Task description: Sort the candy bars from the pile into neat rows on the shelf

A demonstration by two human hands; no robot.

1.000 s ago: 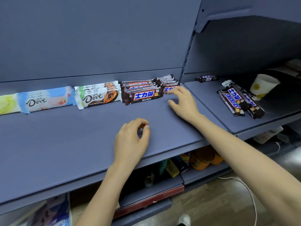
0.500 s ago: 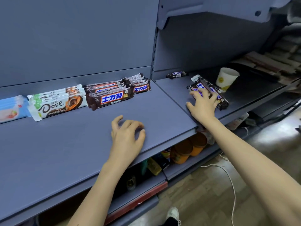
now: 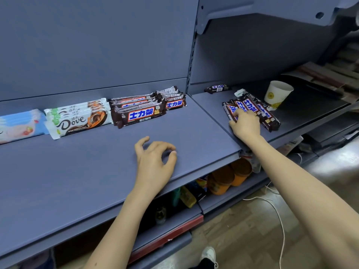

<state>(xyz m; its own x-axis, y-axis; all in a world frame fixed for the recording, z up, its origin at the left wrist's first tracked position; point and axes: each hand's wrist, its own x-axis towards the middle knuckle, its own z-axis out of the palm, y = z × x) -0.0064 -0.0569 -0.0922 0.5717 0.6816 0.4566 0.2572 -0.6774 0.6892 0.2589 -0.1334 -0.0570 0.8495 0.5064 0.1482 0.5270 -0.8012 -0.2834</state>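
"Dove" marks the white wrappers (image 3: 77, 121); "士力架" marks the brown bars (image 3: 140, 115).

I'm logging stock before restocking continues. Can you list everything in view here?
Snickers pile: several bars, brown, right shelf front.
lone Snickers bar: one, brown, right shelf back.
paper cup: one, white and yellow, behind the pile.
Snickers rows: two, brown, left shelf back.
Dove row: one, white and brown, beside them.
pale blue bars: one row, far left.
tubs: two, orange, below the shelves.
cable: one, white, floor.
left grip: empty, resting on left shelf.
right grip: fingers on the Snickers pile.
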